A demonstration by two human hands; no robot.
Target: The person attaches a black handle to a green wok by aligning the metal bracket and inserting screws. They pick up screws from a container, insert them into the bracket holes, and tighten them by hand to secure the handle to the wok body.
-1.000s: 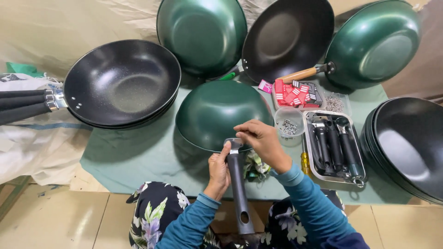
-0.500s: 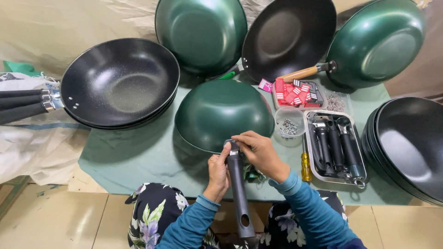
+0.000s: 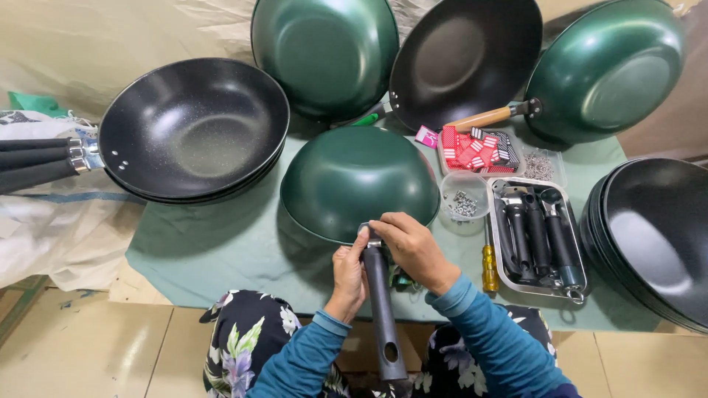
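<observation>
A green wok lies upside down on the green cloth in front of me. Its long black handle points toward my lap. My left hand grips the handle's upper part from the left side. My right hand rests over the joint where the handle meets the wok's rim, fingers curled on the metal bracket. Whether it holds a small part there is hidden.
A stack of black woks with handles sits at left. Green and black woks lean at the back. A metal tray of black handles, a clear cup of screws, a yellow screwdriver, red boxes and stacked black pans lie at right.
My right hand has shifted slightly down over the handle joint. My left hand keeps its grip on the handle. The wok has barely moved.
</observation>
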